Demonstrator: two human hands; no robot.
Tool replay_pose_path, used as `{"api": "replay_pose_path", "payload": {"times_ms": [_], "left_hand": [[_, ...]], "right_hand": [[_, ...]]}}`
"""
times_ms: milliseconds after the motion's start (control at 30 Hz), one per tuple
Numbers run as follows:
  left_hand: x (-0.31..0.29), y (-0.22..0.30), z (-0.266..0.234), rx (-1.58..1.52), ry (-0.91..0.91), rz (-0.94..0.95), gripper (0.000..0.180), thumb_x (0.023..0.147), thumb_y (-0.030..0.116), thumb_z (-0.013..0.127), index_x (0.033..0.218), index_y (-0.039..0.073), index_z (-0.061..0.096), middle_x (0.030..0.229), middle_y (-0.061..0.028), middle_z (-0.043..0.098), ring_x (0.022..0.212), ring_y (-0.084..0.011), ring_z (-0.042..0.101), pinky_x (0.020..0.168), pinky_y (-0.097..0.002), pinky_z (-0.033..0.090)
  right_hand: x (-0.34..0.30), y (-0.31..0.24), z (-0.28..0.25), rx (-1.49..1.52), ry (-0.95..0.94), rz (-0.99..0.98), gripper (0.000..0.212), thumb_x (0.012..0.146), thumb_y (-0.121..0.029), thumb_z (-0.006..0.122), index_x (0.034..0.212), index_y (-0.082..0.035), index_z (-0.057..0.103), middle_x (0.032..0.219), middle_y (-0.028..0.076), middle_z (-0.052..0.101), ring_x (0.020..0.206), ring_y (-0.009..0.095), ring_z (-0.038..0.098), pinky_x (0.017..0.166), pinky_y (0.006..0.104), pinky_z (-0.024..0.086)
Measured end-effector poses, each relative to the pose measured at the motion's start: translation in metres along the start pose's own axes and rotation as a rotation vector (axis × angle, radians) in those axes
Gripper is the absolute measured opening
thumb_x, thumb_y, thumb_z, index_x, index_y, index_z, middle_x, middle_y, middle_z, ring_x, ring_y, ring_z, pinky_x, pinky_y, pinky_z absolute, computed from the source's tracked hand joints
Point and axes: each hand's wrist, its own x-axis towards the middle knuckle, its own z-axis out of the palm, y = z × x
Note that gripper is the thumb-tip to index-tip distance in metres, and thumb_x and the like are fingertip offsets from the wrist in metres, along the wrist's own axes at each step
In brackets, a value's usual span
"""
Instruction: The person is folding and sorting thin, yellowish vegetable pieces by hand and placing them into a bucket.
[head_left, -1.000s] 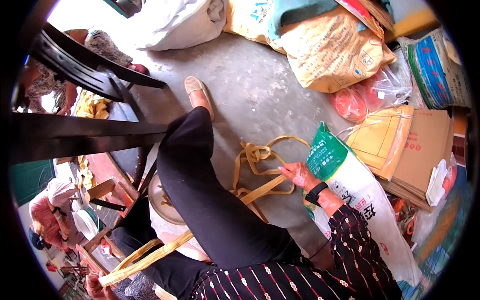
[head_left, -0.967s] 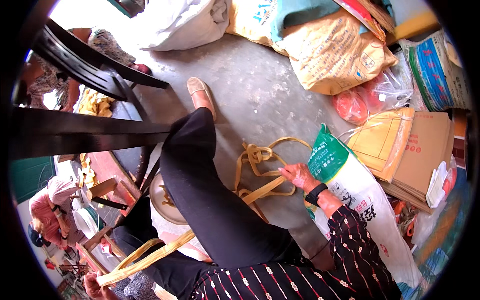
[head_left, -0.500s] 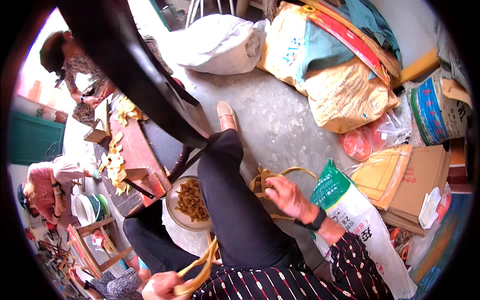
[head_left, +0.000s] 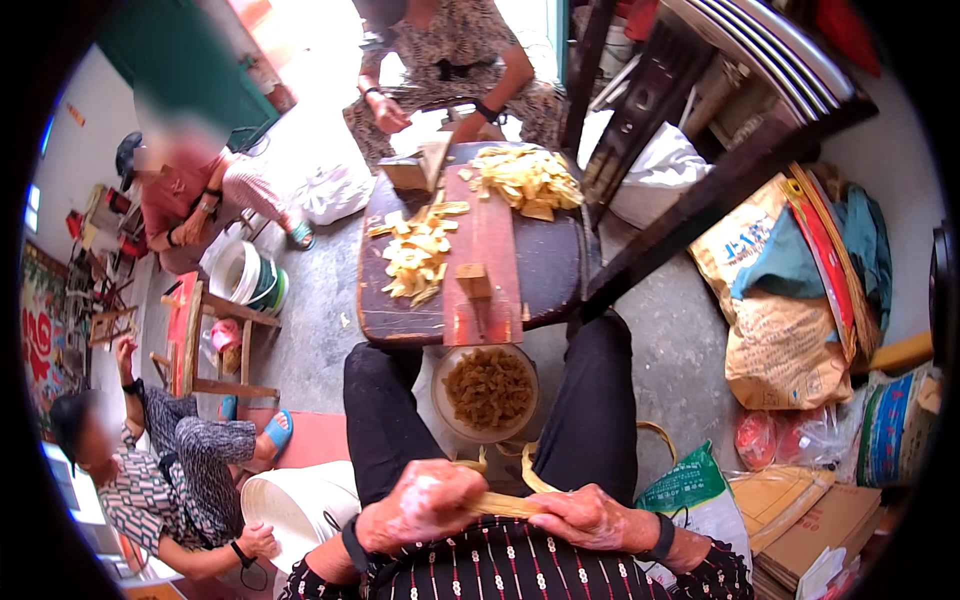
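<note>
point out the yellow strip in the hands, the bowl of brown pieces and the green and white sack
yellow strip (head_left: 506, 505): head view, its straight middle stretch
bowl (head_left: 487, 436): head view, its near rim
sack (head_left: 692, 477): head view, its green end

This looks like an informal workshop in a house: a dark chair seat (head_left: 548, 275) serves as a bench for a red plank (head_left: 492, 235) and heaps of yellow strips (head_left: 415, 260), three other people (head_left: 182, 210) sit nearby, and a brown sack (head_left: 785, 350) and stacked cardboard (head_left: 820, 530) crowd the concrete floor (head_left: 675, 340).
</note>
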Motion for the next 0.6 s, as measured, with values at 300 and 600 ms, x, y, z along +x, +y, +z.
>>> {"api": "replay_pose_path", "payload": {"times_ms": [300, 600], "left_hand": [[-0.043, -0.033, 0.023, 0.249, -0.080, -0.083, 0.023, 0.085, 0.022, 0.063, 0.076, 0.009, 0.047, 0.057, -0.0056, 0.048, 0.045, -0.0234, 0.051, 0.047, -0.0364, 0.042], [-0.039, -0.025, 0.011, 0.072, 0.197, 0.034, 0.018, 0.076, 0.012, 0.067, 0.078, 0.008, 0.050, 0.063, -0.0062, 0.055, 0.058, -0.0250, 0.058, 0.055, -0.0360, 0.045]], "right_hand": [[0.028, 0.002, 0.001, -0.065, -0.163, 0.141, 0.056, 0.084, -0.023, 0.072, 0.127, 0.004, 0.047, 0.097, 0.018, 0.064, 0.082, 0.030, 0.067, 0.072, 0.0340, 0.054], [0.049, -0.012, 0.023, -0.105, -0.199, 0.194, 0.034, 0.088, -0.012, 0.065, 0.118, 0.002, 0.055, 0.090, 0.020, 0.067, 0.077, 0.033, 0.069, 0.065, 0.0340, 0.054]]}}
